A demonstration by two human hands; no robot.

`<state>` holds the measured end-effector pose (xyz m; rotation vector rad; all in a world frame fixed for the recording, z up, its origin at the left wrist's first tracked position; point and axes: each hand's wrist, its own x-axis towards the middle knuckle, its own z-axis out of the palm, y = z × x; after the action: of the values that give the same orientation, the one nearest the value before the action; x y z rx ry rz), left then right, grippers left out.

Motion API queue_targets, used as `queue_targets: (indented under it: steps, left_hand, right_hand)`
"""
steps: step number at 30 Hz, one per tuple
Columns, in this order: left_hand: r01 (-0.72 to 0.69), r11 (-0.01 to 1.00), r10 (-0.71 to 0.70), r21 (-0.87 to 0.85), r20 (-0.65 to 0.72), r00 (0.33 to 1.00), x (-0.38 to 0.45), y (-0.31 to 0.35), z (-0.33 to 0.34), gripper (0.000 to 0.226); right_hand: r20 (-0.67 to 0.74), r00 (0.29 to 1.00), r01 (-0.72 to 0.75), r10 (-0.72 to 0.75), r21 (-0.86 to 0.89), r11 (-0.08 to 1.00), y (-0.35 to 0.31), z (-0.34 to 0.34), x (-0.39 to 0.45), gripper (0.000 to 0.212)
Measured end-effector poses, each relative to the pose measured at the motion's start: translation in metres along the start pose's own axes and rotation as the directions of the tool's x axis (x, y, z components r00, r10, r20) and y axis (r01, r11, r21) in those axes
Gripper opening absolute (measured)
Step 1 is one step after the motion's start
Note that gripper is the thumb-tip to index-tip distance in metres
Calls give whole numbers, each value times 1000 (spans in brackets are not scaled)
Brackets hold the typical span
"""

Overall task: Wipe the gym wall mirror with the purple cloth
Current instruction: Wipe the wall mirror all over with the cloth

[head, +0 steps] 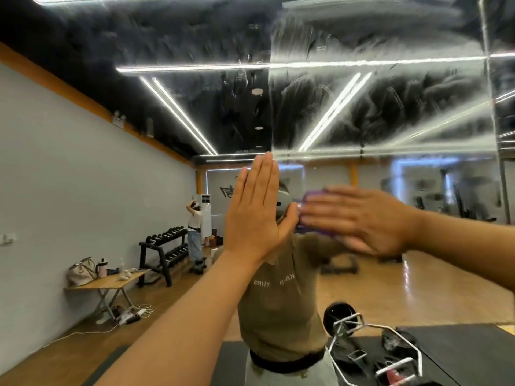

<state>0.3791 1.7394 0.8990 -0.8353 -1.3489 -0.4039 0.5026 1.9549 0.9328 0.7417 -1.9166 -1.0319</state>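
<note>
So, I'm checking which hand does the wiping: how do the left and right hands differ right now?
The left hand is upright, fingers pointing up, and holds nothing; the right hand lies sideways, fingers pointing left, and presses the purple cloth against the mirror. The left hand looks sharp, the right hand is motion-blurred. Both have straight fingers held together, at about the same height in front of the mirror.

The place was a gym hall. A large wall mirror [362, 107] covered the wall in front, with wiping streaks on the glass. In it were seen a rack of dumbbells [167, 246] by the side wall, a hex bar with a weight plate [362, 338] on black floor mats [459, 349], a wooden floor [390, 288] and long ceiling light strips [178, 115].
</note>
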Motion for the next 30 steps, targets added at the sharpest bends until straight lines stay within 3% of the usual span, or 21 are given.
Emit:
queue_targets:
  steps: [2,4,6,8,10,12,14,19,22,23,25,27,30]
  left_hand:
    - [1,1000,-1,16,5,1000,0,-1,1,77]
    - [-1,1000,1,24,2,1000,0,-1,1,74]
    - [-5,1000,5,22,-20,1000,1,-1,1,72]
    - [-2,1000,2,7,-27,1000,1,0,0,72]
    - [2,1000,-2,-3,-26,1000,1,0,0,73]
    - [4,1000,-4,-9,-28,1000,1,1,1,70]
    - [24,1000,-24,-7,-29,999,-1,1,0,68]
    - [117,993,-117,-5,51,992,-2,13,-3,73]
    - [178,984,-179,19,102,979,-4,27,-4,76]
    - [185,982,-188,39,108,976,-5,32,-2,75]
    - [203,976,-212,77,123,969,-8,39,2,73]
    - [227,970,-237,91,126,963,-9,43,6,71]
    - [245,966,-253,81,110,961,-9,47,7,70]
  right_hand:
    - [-123,960,-257,253,-15,966,33,-14,14,56]
    - [-258,834,-504,488,3,864,52,-21,25,58]
    - [-344,702,-642,624,72,763,49,-16,34,59]
    - [-360,641,-673,678,160,722,25,-7,38,59]
    - [-314,734,-587,603,156,795,-8,1,24,58]
    - [-215,882,-416,419,58,907,-44,12,-8,57]
    - [-91,968,-234,232,-10,972,-72,22,-42,60]
    - [77,993,85,-85,-3,996,-53,19,-71,58]
    - [79,975,206,-206,3,978,-12,9,-60,54]
    - [43,987,156,-155,-14,988,4,3,-56,53]
    - [-83,992,-100,97,-34,994,41,-10,-47,53]
    - [-203,899,-394,387,6,919,73,-23,-39,56]
    - [-315,728,-611,609,107,785,75,-23,-29,59]
